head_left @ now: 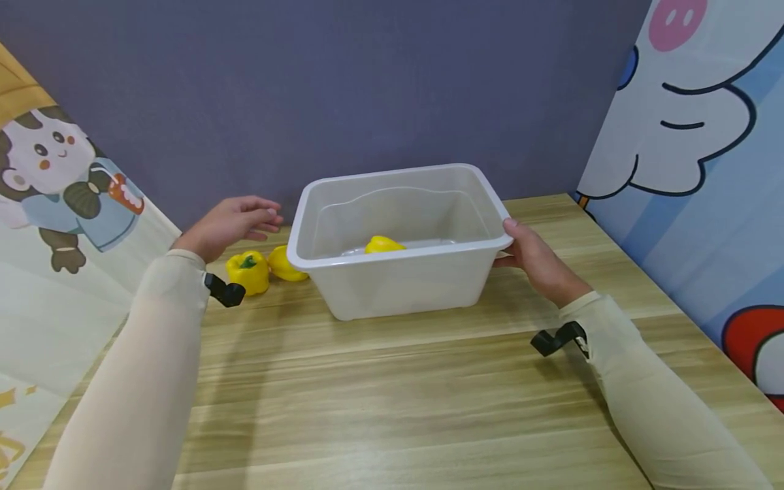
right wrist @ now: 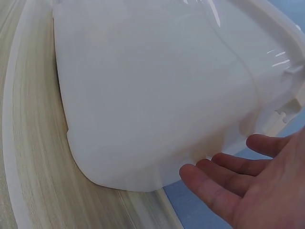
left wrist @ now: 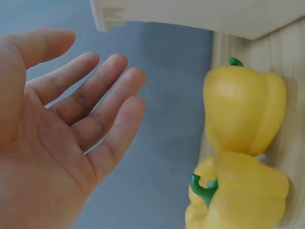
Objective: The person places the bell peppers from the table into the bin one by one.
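Observation:
A white plastic storage bin (head_left: 404, 282) stands upright on the wooden table, with part of a yellow bell pepper (head_left: 384, 244) showing inside. My right hand (head_left: 542, 262) grips the bin's right end, thumb at the rim and fingers below it; the right wrist view has those fingertips against the white wall (right wrist: 128, 105). To the left of the bin, my left hand (head_left: 233, 223) hovers with relaxed, spread fingers and nothing in its palm (left wrist: 52, 138). Below it two yellow bell peppers lie side by side: one with a green stem (head_left: 248, 272), the other pepper (head_left: 285, 264) partly behind the bin.
A dark grey-blue panel (head_left: 367, 88) rises behind the table (head_left: 392, 401). Cartoon-printed sheets border it at left (head_left: 79, 177) and right (head_left: 680, 156). Each sleeve carries a black wrist mount, one at left (head_left: 224, 290) and one at right (head_left: 559, 339).

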{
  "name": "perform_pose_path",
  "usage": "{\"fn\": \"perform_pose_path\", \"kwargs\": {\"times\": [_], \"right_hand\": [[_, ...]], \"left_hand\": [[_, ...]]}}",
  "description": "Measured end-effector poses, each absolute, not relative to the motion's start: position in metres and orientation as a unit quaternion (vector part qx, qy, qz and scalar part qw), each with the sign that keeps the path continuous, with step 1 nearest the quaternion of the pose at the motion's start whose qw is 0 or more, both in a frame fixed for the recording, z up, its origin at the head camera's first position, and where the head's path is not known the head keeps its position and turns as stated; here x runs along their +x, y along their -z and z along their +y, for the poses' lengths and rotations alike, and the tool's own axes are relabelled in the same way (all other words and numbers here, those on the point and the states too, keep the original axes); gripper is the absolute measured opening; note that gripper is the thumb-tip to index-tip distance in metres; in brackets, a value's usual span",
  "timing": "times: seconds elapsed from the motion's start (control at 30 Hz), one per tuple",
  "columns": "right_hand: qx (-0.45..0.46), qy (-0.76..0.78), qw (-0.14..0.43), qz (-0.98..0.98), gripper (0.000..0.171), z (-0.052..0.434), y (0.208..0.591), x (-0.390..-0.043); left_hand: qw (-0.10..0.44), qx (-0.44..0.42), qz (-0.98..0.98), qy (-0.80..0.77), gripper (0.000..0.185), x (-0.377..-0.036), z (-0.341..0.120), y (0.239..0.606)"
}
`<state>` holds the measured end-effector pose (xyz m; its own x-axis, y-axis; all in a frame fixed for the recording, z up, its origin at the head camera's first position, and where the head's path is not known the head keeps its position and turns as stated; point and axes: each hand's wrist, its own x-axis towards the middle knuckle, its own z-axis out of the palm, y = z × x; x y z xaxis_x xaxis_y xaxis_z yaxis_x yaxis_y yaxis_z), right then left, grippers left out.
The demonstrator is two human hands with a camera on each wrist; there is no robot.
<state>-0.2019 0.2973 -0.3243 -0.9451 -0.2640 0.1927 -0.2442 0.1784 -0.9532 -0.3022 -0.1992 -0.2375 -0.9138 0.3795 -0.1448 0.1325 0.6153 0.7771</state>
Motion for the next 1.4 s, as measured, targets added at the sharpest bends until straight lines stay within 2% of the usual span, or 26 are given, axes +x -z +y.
{"fn": "perform_pose_path", "kwargs": {"times": [0.13,0.4,0.87,1.4], "right_hand": [[-0.173,0.622,0.006,0.764,0.068,0.298,0.325,-0.202],[-0.18,0.62,0.009,0.764,0.068,0.299,0.326,-0.203],[-0.177,0.633,0.002,0.753,0.067,0.299,0.325,-0.202],[-0.182,0.626,-0.001,0.758,0.069,0.3,0.328,-0.203]], "left_hand": [[0.154,0.146,0.889,-0.406,0.051,-0.303,-0.2,0.243],[0.129,0.101,0.913,-0.374,0.047,-0.305,-0.209,0.259],[0.112,0.055,0.92,-0.371,0.054,-0.302,-0.236,0.289],[0.134,0.044,0.895,-0.423,0.066,-0.297,-0.261,0.316]]}}
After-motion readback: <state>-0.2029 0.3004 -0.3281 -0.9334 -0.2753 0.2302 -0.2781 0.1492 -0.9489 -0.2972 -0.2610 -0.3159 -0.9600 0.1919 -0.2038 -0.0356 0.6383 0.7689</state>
